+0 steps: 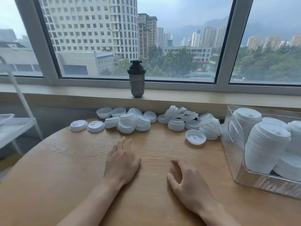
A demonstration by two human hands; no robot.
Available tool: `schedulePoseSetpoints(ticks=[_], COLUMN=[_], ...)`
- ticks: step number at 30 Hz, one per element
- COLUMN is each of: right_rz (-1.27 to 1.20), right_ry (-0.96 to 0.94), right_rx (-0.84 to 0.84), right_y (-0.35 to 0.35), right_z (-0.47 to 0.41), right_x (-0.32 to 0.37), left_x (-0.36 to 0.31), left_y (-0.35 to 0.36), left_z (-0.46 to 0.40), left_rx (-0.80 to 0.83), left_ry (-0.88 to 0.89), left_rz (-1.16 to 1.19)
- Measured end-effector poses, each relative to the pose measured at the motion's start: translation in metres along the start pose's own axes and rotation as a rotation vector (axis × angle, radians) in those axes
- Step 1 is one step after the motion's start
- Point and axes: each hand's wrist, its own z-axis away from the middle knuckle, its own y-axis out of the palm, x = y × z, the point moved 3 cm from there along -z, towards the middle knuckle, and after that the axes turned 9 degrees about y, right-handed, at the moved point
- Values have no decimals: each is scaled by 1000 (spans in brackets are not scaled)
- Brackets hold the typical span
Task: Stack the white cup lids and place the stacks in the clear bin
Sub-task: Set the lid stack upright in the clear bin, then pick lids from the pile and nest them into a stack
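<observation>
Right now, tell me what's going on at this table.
A person is sorting white cup lids. Both hands, the left hand and right hand, rest empty on the wooden table, holding nothing. Loose lids and short stacks lie scattered along the far edge below the windowsill. The clear bin at the right already holds several tall lid stacks. A dark shaker bottle stands on the sill.

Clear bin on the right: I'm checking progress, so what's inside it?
The clear bin holds several tall stacks of white lids. Its floor and far side are covered by them or out of frame.
</observation>
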Motion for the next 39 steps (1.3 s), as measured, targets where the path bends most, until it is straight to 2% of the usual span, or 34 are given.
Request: schedulePoseSetpoints(ticks=[6,10,21,30,39], right_rz=[52,38,-3,0,-138], right_ry=[-37,-64,-12,-16,-32], right_rx=[-15,-32,-110,-109,-145], right_y=[31,53,102,103,77], right_z=[-68,-120,-234,-234,-170], right_x=[28,43,59,57,37], left_x=[49,69,91,89,67], left_y=[-3,3,21,24,14], left_z=[-41,-75,-133,-131,-86], left_rx=[-89,-128,-208,-219,-169], left_ry=[-134,-113,-38,-5,41], left_rz=[99,108,-80,-78,37])
